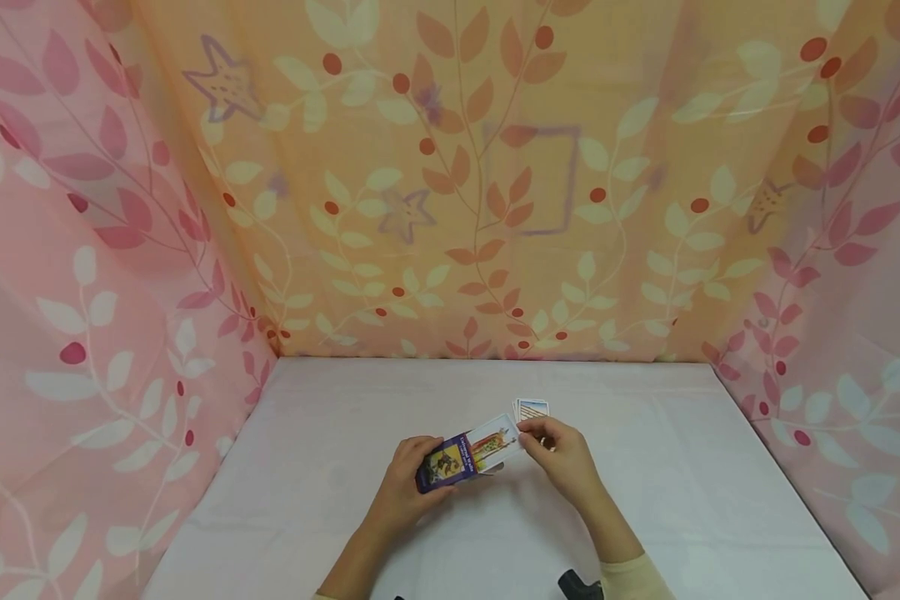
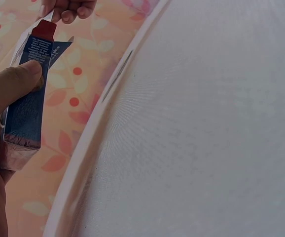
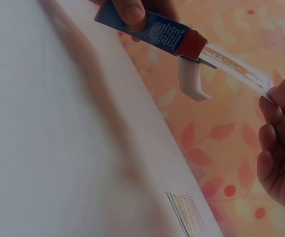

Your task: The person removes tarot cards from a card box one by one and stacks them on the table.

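A dark blue card box (image 1: 446, 467) with a yellow picture on its front is gripped by my left hand (image 1: 408, 475), thumb along one narrow side. The box's end flap hangs open in the right wrist view. Out of that end sticks an illustrated card (image 1: 497, 442), partly inside the box. My right hand (image 1: 566, 457) pinches the card's outer end between thumb and forefinger. Just behind that hand, a small stack of cards (image 1: 532, 408) lies on the table, partly hidden by the fingers in the head view.
A white cloth covers the table (image 1: 300, 500). Floral curtains (image 1: 450, 167) stand at the back and both sides. A black object (image 1: 579, 585) shows at the near edge beside the right forearm; its kind cannot be made out.
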Action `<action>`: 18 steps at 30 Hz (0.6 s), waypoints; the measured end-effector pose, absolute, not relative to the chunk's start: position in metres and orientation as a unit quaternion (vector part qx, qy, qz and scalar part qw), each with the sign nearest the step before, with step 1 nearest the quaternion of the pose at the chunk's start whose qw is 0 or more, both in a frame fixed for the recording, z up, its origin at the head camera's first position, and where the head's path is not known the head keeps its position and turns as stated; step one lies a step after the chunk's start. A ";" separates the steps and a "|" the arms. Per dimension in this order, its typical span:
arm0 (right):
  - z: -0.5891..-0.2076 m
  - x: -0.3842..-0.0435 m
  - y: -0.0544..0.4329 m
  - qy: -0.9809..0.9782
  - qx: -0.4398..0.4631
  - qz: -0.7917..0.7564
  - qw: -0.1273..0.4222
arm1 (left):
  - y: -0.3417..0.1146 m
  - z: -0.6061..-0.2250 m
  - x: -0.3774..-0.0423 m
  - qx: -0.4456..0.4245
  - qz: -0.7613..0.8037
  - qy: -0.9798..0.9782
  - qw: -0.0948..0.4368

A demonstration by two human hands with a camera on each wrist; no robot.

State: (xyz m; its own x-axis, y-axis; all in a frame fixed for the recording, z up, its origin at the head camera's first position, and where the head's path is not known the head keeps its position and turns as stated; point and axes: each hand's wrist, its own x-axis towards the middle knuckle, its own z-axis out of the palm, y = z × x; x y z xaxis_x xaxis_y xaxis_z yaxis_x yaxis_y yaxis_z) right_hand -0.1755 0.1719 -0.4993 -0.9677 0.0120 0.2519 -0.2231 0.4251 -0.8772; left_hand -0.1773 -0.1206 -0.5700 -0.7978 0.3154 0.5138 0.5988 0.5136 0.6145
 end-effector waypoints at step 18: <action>-0.498 -0.181 0.189 -0.829 0.072 0.537 0.138 | -0.120 -0.568 -0.177 -0.270 -0.417 -0.851 0.170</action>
